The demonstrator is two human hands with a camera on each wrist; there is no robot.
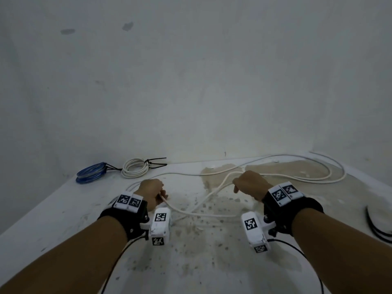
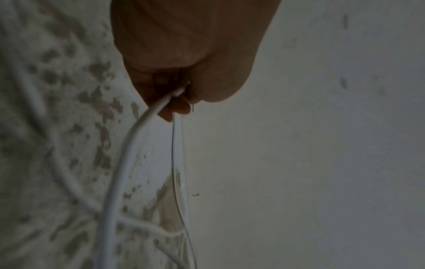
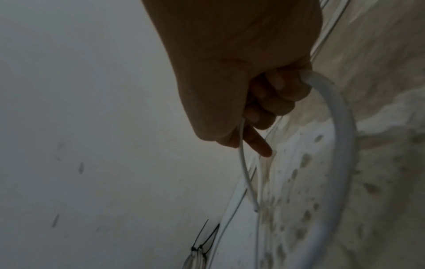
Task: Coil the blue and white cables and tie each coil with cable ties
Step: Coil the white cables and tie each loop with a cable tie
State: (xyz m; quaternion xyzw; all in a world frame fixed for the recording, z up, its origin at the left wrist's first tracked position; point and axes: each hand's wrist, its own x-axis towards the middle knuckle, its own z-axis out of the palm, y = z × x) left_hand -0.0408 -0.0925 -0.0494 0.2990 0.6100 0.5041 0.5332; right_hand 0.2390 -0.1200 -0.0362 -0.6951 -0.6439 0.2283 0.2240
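A long loose white cable (image 1: pixel 275 159) sprawls over the stained white table (image 1: pixel 63 211) from the centre to the far right. My left hand (image 1: pixel 156 193) grips one stretch of it (image 2: pixel 138 138), fingers curled round it. My right hand (image 1: pixel 247 183) holds another stretch (image 3: pixel 338 116) in curled fingers, and the cable's free end (image 3: pixel 255 209) sticks out below the thumb. At the back left lie a tied blue coil (image 1: pixel 91 173) and a tied white coil (image 1: pixel 135 167), each bound with black cable ties (image 1: pixel 157 162).
A plain wall (image 1: pixel 191 71) rises right behind the table. Black cable loops (image 1: pixel 379 225) lie at the right edge. Brown stains (image 1: pixel 212 219) cover the table's middle. Black wires (image 1: pixel 118 257) hang from both wrist cameras.
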